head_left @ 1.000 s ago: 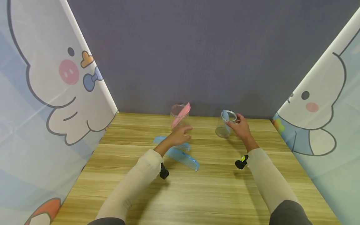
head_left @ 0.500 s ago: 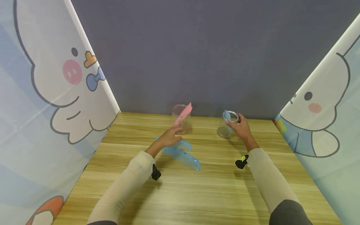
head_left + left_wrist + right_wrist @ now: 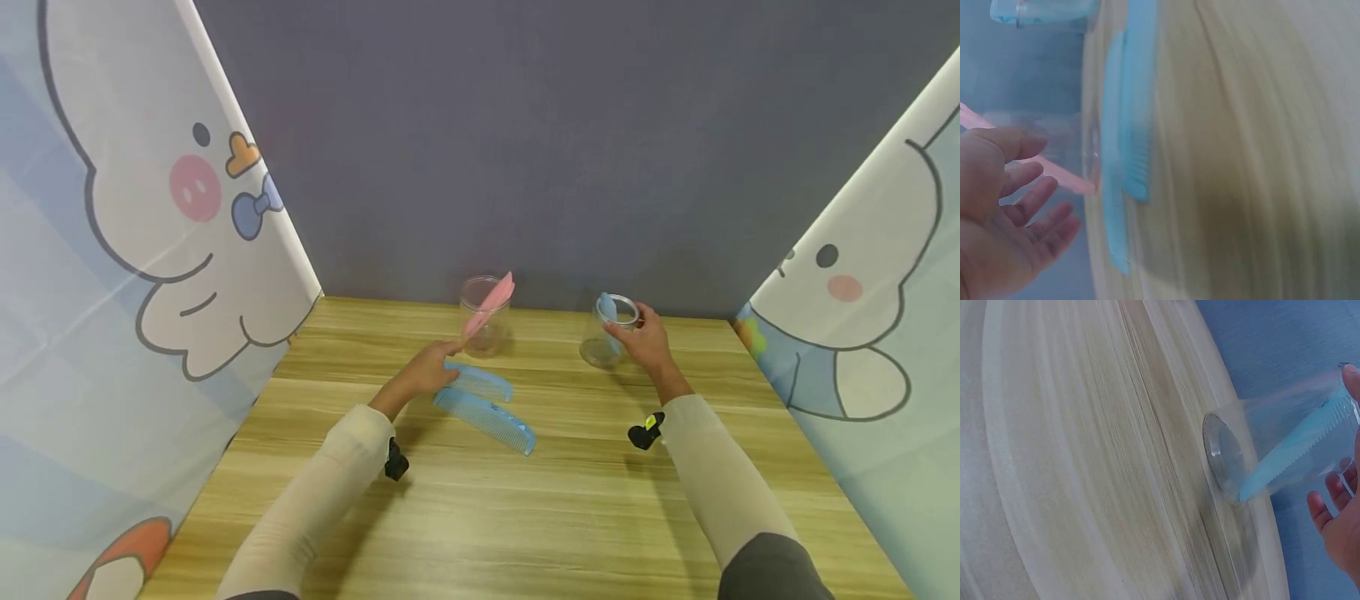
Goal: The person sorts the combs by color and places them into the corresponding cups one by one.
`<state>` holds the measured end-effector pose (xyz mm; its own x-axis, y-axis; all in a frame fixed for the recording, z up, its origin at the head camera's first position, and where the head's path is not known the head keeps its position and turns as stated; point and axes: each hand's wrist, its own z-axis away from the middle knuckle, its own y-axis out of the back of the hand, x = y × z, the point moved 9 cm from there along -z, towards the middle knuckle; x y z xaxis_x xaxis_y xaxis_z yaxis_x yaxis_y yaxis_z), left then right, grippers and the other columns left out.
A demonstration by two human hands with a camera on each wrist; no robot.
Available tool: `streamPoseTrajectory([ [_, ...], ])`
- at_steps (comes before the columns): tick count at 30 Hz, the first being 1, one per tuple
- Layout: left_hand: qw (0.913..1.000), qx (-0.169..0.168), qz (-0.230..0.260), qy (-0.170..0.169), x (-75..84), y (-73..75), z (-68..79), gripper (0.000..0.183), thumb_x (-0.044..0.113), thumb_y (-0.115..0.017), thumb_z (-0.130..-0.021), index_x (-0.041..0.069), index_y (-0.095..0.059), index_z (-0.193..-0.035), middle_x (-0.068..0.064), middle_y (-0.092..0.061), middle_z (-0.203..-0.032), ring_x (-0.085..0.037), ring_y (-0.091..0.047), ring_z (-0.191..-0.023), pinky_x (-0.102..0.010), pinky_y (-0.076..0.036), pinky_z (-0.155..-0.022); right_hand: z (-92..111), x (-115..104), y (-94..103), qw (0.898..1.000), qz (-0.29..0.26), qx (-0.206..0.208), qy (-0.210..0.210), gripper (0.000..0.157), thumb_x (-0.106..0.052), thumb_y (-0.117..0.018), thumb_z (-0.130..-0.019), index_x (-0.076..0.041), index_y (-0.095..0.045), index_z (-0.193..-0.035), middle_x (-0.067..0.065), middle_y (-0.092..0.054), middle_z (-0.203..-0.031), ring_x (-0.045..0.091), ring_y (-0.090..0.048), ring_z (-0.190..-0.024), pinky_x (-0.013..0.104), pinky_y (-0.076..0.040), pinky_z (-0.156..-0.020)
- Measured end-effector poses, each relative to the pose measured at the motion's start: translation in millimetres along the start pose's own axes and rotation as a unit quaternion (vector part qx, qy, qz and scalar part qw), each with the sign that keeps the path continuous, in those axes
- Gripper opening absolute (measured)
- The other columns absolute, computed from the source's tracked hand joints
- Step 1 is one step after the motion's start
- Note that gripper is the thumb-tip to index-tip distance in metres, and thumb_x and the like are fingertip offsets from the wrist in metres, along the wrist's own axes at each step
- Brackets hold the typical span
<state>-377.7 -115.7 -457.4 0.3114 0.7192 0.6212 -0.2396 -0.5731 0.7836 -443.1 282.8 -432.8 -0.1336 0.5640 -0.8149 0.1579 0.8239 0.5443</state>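
Observation:
My left hand (image 3: 420, 372) is held with loosely bent fingers and nothing in them, by the left end of a blue comb (image 3: 482, 382) on the table. A second blue comb (image 3: 487, 420) lies just in front of that one. Behind them stands a clear jar (image 3: 491, 340), with a pink comb (image 3: 489, 308) leaning in it and sticking out over the rim. My right hand (image 3: 647, 342) grips another clear jar (image 3: 591, 340) by its rim, thumb in front. Inside that jar a blue comb (image 3: 1294, 445) stands at a slant. The left wrist view shows the left palm (image 3: 1004, 250) uncurled.
The wooden table (image 3: 510, 517) ends at a dark grey back panel (image 3: 480, 150). Cartoon-printed cloths (image 3: 127, 317) wall off both sides. A small black device (image 3: 396, 460) sits at the left wrist, another black device (image 3: 645, 432) at the right.
My left hand has drawn back to the left from in front of the pink comb's jar, uncovering more of the rear blue comb. The right hand stays on its jar.

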Motion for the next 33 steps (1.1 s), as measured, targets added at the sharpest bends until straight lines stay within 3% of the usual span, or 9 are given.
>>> streamPoseTrajectory([
  [7, 0.9975, -0.006, -0.066, 0.026, -20.8, 2.3, 11.1, 0.053, 0.008, -0.064, -0.095, -0.006, -0.051, -0.144, -0.028, -0.049, -0.149, -0.046, -0.047, -0.139, -0.056, -0.040, -0.116, 2.4, -0.5, -0.1, 1.000, 0.000, -0.003, -0.002, 0.081, -0.034, -0.072, -0.094, 0.003, -0.033, -0.154, 0.032, -0.046, -0.146, 0.043, -0.049, -0.126, 0.039, -0.044, -0.091],
  [15, 0.9933, -0.034, -0.102, 0.042, -35.0, 1.4, 14.5, 0.061, 0.002, -0.065, -0.091, -0.004, -0.046, -0.148, -0.026, -0.043, -0.154, -0.050, -0.039, -0.143, -0.062, -0.031, -0.120, 1.2, 1.4, 0.4, 1.000, -0.006, 0.003, -0.005, 0.079, -0.033, -0.072, -0.094, 0.002, -0.036, -0.153, 0.031, -0.048, -0.144, 0.040, -0.050, -0.123, 0.035, -0.044, -0.087],
  [22, 0.9836, -0.033, -0.167, 0.060, -43.9, -1.0, 11.6, 0.055, 0.009, -0.068, -0.094, -0.001, -0.051, -0.146, -0.025, -0.050, -0.147, -0.051, -0.047, -0.134, -0.064, -0.040, -0.111, -0.8, 2.2, -0.9, 1.000, -0.007, 0.002, -0.001, 0.079, -0.033, -0.073, -0.093, 0.002, -0.037, -0.153, 0.031, -0.048, -0.144, 0.041, -0.050, -0.123, 0.036, -0.044, -0.088],
  [28, 0.9708, -0.026, -0.234, 0.047, -47.1, -1.5, 10.4, 0.055, 0.020, -0.071, -0.096, 0.005, -0.054, -0.145, -0.022, -0.053, -0.145, -0.046, -0.051, -0.130, -0.064, -0.046, -0.105, -0.6, 2.1, 0.1, 1.000, 0.001, 0.007, 0.001, 0.080, -0.032, -0.074, -0.092, 0.003, -0.036, -0.153, 0.031, -0.048, -0.144, 0.041, -0.050, -0.122, 0.038, -0.043, -0.088],
  [33, 0.9711, -0.025, -0.232, 0.049, -49.1, -0.4, 11.9, 0.055, 0.024, -0.072, -0.096, 0.007, -0.055, -0.145, -0.020, -0.053, -0.144, -0.044, -0.050, -0.132, -0.064, -0.044, -0.107, 0.9, -0.5, 0.1, 1.000, 0.002, 0.002, 0.003, 0.080, -0.033, -0.073, -0.093, 0.003, -0.035, -0.154, 0.031, -0.047, -0.145, 0.041, -0.049, -0.121, 0.038, -0.044, -0.087],
])
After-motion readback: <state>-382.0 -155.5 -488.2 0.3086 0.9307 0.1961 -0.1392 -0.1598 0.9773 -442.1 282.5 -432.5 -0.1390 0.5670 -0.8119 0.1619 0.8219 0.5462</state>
